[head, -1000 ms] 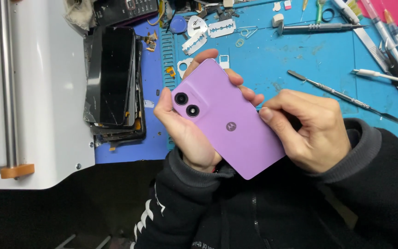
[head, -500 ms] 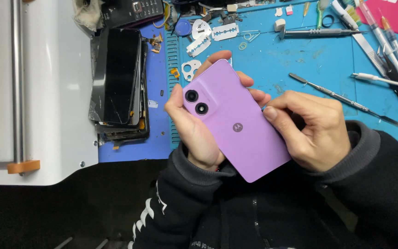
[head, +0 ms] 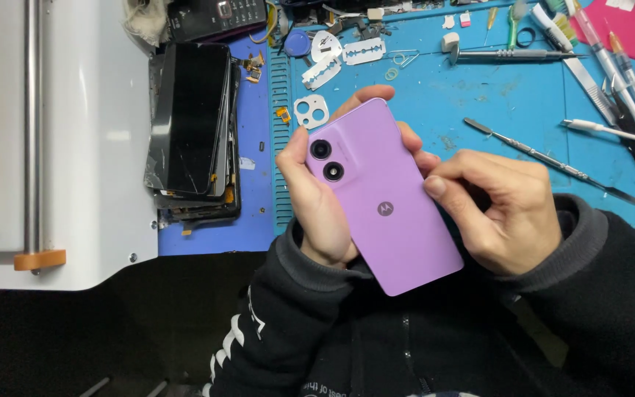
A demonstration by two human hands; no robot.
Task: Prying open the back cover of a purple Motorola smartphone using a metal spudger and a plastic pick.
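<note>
Over the blue mat's (head: 435, 95) near edge, the left hand (head: 317, 209) wraps the lilac phone (head: 384, 198), back up; right hand's (head: 501, 209) curled fingers pinch its right edge

one purple phone (head: 385, 202), two razor blades (head: 364, 51), two hands (head: 505, 213)

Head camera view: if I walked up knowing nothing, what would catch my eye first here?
First, the lilac phone, held back-up in the middle of the view, with the left hand gripping its one long edge and the right hand pressing on the other. Next, the stack of cracked black screens to the left on the blue work mat. Metal tools lie scattered at the right.
</note>
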